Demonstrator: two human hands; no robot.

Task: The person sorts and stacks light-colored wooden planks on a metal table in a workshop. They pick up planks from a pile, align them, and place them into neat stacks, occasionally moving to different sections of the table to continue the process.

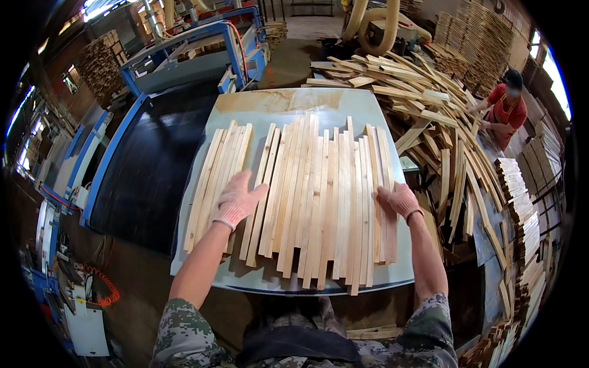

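Many pale wooden strips lie side by side, lengthwise toward me, on a light-topped table, their ends uneven. My left hand, in a light knitted glove, rests over a separate group of strips at the left. Its fingers are apart, and the thumb side reaches to the left edge of the main row. My right hand, gloved too, lies against the outermost strips at the right edge, fingers extended over them, not wrapped round one. A narrow gap parts the left group from the main row.
A blue-framed machine with a black conveyor belt stands left of the table. At right lies a large heap of loose wood pieces; a person in a red shirt works beyond it. Stacked strips line the far right.
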